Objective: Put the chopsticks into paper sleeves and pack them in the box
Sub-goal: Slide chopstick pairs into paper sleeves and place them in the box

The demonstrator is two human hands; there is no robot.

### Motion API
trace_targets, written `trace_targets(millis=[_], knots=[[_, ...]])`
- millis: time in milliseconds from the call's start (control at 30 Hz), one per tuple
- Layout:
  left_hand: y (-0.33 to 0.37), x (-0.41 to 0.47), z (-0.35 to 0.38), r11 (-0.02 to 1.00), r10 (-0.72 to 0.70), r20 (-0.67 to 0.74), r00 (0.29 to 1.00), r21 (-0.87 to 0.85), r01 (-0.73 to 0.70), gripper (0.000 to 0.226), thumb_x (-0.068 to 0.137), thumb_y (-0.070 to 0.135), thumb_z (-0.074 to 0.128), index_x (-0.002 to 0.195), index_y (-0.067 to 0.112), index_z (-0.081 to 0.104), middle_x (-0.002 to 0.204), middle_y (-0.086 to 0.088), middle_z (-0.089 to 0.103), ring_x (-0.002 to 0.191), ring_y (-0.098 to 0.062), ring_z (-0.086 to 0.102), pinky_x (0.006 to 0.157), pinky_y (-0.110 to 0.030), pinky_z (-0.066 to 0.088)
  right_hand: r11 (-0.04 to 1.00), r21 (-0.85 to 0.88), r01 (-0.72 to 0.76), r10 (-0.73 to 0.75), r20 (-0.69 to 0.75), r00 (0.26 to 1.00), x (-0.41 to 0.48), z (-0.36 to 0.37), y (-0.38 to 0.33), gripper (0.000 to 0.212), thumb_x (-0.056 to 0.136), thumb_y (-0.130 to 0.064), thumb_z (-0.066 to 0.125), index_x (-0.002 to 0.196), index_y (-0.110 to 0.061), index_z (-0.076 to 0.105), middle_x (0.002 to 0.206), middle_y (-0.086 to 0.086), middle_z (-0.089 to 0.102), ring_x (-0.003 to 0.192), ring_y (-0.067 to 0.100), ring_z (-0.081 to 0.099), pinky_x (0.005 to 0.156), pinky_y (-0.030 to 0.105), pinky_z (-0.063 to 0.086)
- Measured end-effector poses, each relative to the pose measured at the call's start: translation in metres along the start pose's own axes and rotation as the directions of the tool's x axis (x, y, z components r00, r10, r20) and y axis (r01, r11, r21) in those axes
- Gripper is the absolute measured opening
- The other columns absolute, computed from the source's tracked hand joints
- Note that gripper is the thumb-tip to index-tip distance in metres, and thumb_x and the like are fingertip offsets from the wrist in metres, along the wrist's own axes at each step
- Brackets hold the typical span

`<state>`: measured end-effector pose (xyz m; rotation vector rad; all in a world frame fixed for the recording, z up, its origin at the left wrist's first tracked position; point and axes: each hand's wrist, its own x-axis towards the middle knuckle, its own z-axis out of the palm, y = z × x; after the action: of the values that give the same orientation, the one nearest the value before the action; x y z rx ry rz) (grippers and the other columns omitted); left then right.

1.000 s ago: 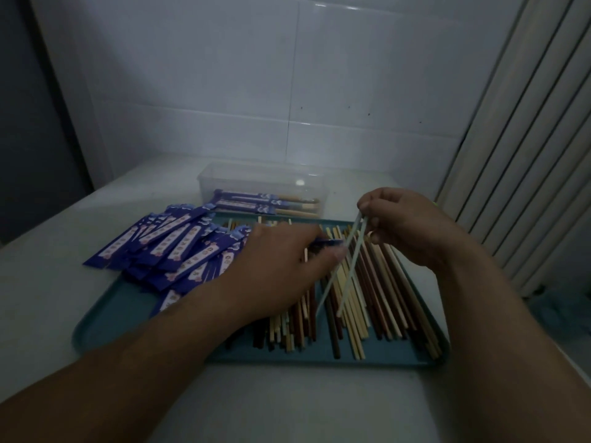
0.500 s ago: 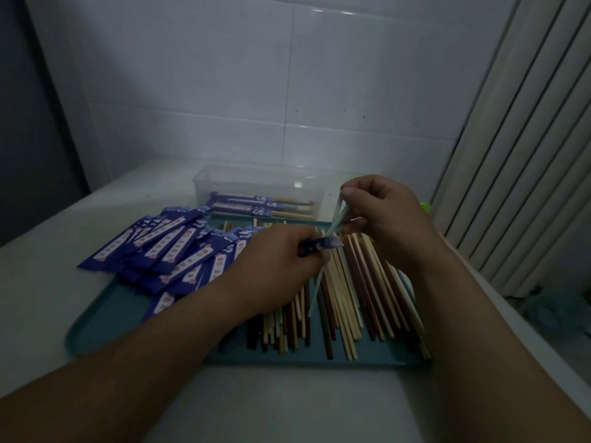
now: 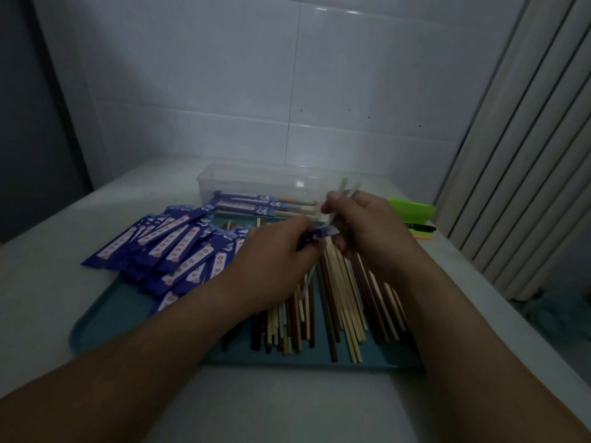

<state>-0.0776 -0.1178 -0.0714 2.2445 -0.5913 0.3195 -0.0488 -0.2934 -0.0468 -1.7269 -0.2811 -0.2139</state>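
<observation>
The clear box (image 3: 256, 180) holds a few sleeved pairs (image 3: 256, 204); the tray (image 3: 105, 324) on the worktop (image 3: 38, 282) carries loose chopsticks (image 3: 339, 308) and empty sleeves (image 3: 166, 241). Over the tray, the left hand (image 3: 271, 263) pinches a blue sleeve (image 3: 319, 234) in its fingers. The right hand (image 3: 367, 231) grips a pale pair (image 3: 347, 187), whose tops now poke higher above its fingers.

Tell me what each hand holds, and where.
Left hand pinches a blue paper sleeve near its end; right hand holds pale chopsticks, grip just below their top ends.
</observation>
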Motion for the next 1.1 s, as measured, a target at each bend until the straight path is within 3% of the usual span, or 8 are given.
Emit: trace_targets(millis=[67,233,400,567,733,933,1033,1100], knots=[[0.001,0.0,-0.002,0.999,-0.001,0.002,1.0,-0.036,0.001,0.033,0.096,0.054,0.048,0.113,0.032,0.066,0.097,0.01,0.071,0.092,-0.007,0.066,0.091,-0.046,0.051,0.998,0.065,0.023,-0.014,-0.133,0.991,0.004,-0.005,-0.001,0.028,0.106,-0.028,0.052,0.086,-0.011,0.063,0.049,0.009,0.051,0.043,0.024,0.044,0.042,0.026,0.034],[-0.001,0.002,-0.009,0.998,0.027,0.016,0.999,-0.048,-0.026,0.027,0.104,0.041,0.052,0.113,0.023,0.07,0.093,0.003,0.072,0.087,-0.015,0.068,0.082,-0.049,0.056,0.97,0.237,0.061,0.004,-0.263,0.965,0.006,-0.01,0.0,0.021,0.102,-0.018,0.044,0.093,-0.006,0.058,0.049,0.011,0.05,0.045,0.026,0.042,0.043,0.029,0.032],[-0.004,0.002,-0.013,1.0,0.013,-0.024,1.0,0.022,-0.012,0.034,0.098,0.052,0.046,0.11,0.028,0.068,0.093,0.005,0.072,0.089,-0.015,0.067,0.091,-0.049,0.053,0.925,0.38,-0.004,0.068,-0.154,0.986,0.008,-0.001,0.007,0.021,0.103,-0.018,0.044,0.088,-0.009,0.055,0.057,0.004,0.044,0.044,0.022,0.044,0.042,0.026,0.031],[-0.003,-0.001,-0.023,0.991,0.134,0.069,0.989,-0.009,-0.134,0.028,0.102,0.028,0.061,0.13,0.03,0.065,0.115,0.013,0.071,0.105,0.0,0.064,0.091,-0.036,0.055,0.872,0.48,-0.098,0.222,-0.208,0.953,0.012,-0.009,0.016,0.024,0.103,-0.022,0.045,0.08,-0.015,0.051,0.058,0.0,0.039,0.044,0.015,0.04,0.04,0.023,0.025],[0.002,-0.002,-0.021,0.97,0.244,0.056,0.968,-0.03,-0.243,0.021,0.1,0.023,0.064,0.12,0.025,0.07,0.104,0.01,0.071,0.096,-0.01,0.067,0.08,-0.037,0.056,0.807,0.554,-0.205,0.308,-0.098,0.946,0.012,-0.013,0.02,0.028,0.104,-0.028,0.045,0.077,-0.02,0.049,0.06,-0.004,0.036,0.043,0.011,0.039,0.039,0.022,0.023],[0.001,-0.002,-0.024,0.967,0.253,-0.003,0.968,-0.018,-0.253,0.022,0.101,0.038,0.059,0.119,0.027,0.066,0.105,0.009,0.07,0.098,-0.007,0.065,0.082,-0.039,0.056,0.793,0.578,-0.19,0.278,-0.067,0.958,0.012,-0.009,0.02,0.03,0.105,-0.028,0.044,0.077,-0.019,0.048,0.059,-0.003,0.038,0.044,0.011,0.039,0.039,0.021,0.022],[-0.002,-0.002,-0.029,0.974,0.186,-0.018,0.982,0.132,-0.182,0.04,0.094,0.058,0.054,0.127,0.036,0.057,0.115,0.012,0.068,0.099,-0.003,0.064,0.084,-0.04,0.058,0.817,0.555,-0.157,0.299,-0.175,0.938,0.014,-0.013,0.024,0.028,0.103,-0.028,0.047,0.077,-0.019,0.05,0.058,-0.003,0.041,0.046,0.013,0.041,0.041,0.022,0.026],[-0.007,0.0,-0.035,0.95,0.161,-0.004,0.987,0.271,-0.154,0.037,0.094,0.062,0.051,0.123,0.039,0.054,0.108,0.014,0.067,0.094,-0.005,0.064,0.079,-0.04,0.058,0.814,0.56,-0.158,0.32,-0.204,0.925,0.016,-0.016,0.027,0.026,0.103,-0.028,0.048,0.078,-0.019,0.051,0.058,-0.003,0.041,0.047,0.013,0.041,0.042,0.022,0.027]])
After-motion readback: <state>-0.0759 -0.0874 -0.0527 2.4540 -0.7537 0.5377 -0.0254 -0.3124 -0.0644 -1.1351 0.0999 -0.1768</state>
